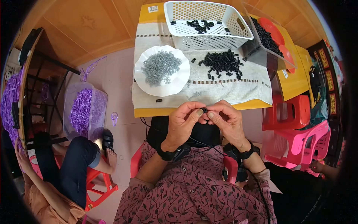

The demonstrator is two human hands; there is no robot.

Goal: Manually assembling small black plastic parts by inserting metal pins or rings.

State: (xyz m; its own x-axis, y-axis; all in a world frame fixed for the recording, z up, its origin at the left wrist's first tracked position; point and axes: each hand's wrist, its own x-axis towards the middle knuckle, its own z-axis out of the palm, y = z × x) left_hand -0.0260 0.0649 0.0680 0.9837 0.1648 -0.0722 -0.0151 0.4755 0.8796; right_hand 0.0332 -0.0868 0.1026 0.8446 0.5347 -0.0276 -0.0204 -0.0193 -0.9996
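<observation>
My left hand (182, 121) and my right hand (228, 120) meet in front of the table's near edge. Fingertips of both pinch one small black plastic piece (204, 110), mostly covered by the fingers. Just beyond them, a scalloped white plate (140, 76) carries a heap of small clear grey plastic pieces (160, 67). To its right, short black tube-like pieces (223, 62) are piled on the pale cloth (231, 91). A single black piece (159, 100) lies apart near the cloth's front edge.
Behind the piles stands a white perforated basket (209, 42) with some black pieces inside. A clear bin (257, 56) of black pieces is at right, near red and pink stools (285, 112). At left, a person (52, 198) sits by a tub (102, 108) of purple pieces.
</observation>
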